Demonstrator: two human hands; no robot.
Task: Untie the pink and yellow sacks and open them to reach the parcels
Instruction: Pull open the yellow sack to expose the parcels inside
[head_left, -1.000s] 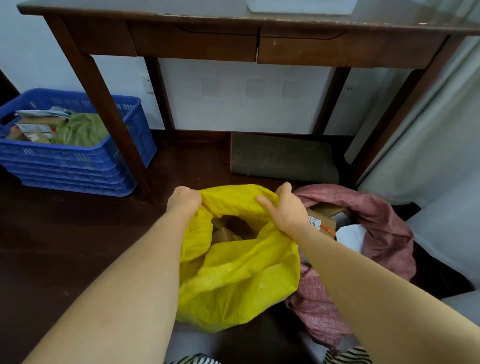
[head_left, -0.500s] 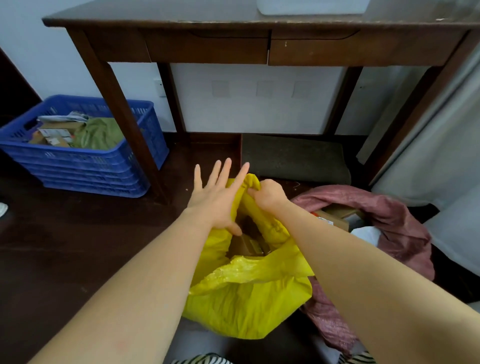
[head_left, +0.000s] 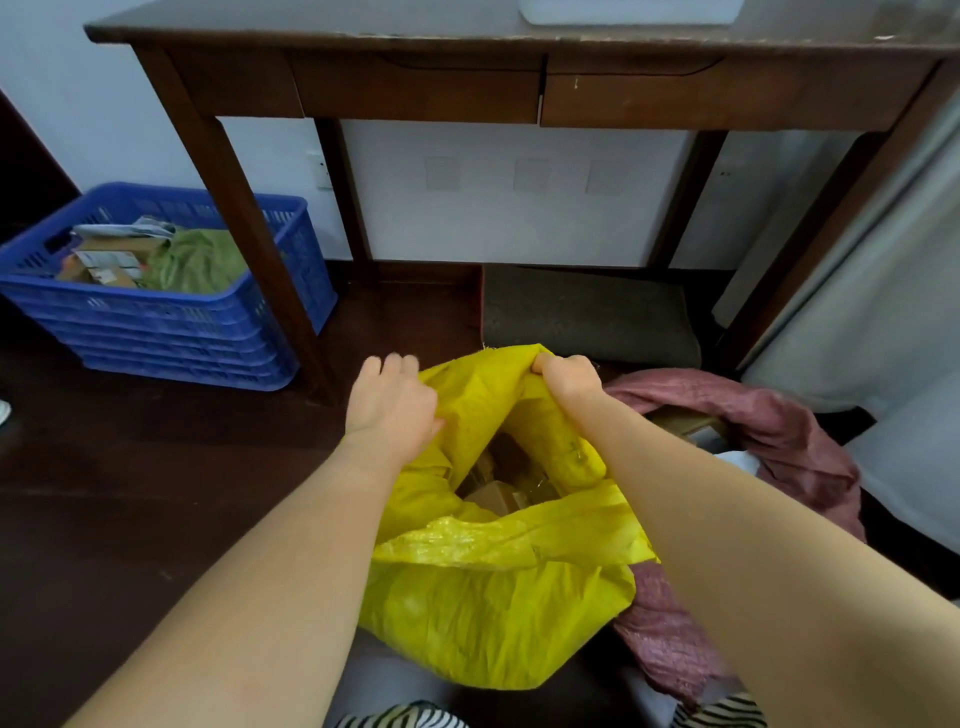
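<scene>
We've got the yellow sack (head_left: 498, 597) on the floor w/ the pink sack (head_left: 769, 415) just right of it, right hand (head_left: 569, 379) gripping its far rim, left hand (head_left: 392, 402) w/ fingers curled at its left edge, can't tell if gripping, so if that rim slips the mouth probably flops shut over the parcels (head_left: 498, 480).

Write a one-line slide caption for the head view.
Both hands, left and right, spread the yellow sack over parcels.

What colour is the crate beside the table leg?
Blue; the crate shows plainly in the head view.
</scene>
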